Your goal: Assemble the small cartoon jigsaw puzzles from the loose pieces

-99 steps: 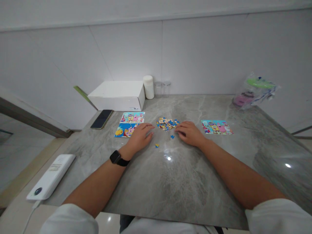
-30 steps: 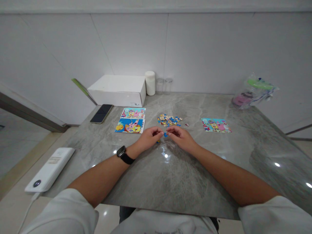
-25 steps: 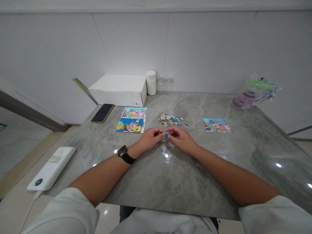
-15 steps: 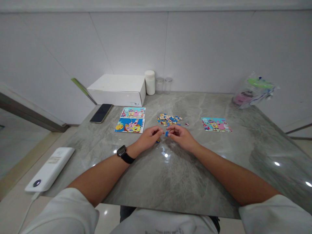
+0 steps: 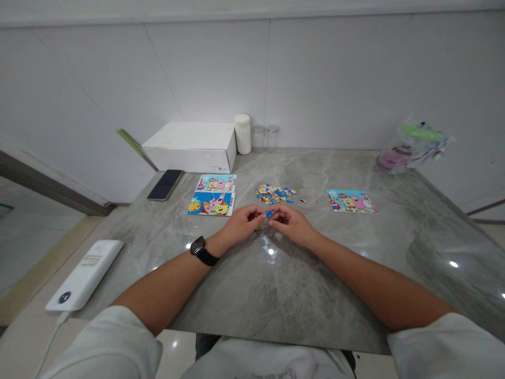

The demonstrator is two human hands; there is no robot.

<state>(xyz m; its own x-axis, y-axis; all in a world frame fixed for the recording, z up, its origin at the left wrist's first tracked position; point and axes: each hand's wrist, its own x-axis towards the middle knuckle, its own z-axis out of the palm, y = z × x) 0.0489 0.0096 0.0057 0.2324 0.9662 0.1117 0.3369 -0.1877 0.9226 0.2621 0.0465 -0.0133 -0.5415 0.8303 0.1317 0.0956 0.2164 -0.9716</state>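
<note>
A small blue jigsaw puzzle piece [image 5: 269,214] sits between my two hands, just above the table. My right hand [image 5: 291,223] pinches it between thumb and fingers. From the other side, my left hand [image 5: 245,221] has closed fingers whose tips meet the same piece. Below the left fingertips, a yellow and blue bit [image 5: 256,229] shows, mostly covered by the hand. Just beyond both hands lies a loose heap of jigsaw pieces [image 5: 274,193], some printed side up and some plain backs. One separate piece [image 5: 303,200] lies to the heap's right.
Cartoon picture cards [image 5: 210,203] lie at the left, another card [image 5: 351,201] at the right. Farther back are a phone [image 5: 165,185], a white box [image 5: 189,147], a white bottle [image 5: 243,135], two glass jars [image 5: 265,139] and a plastic bag [image 5: 410,147]. A power bank [image 5: 84,276] is front left.
The blue piece has turned and risen slightly in my right fingers. My left fingertips have closed in on it, narrowing the gap between the hands. The heap looks unchanged.
</note>
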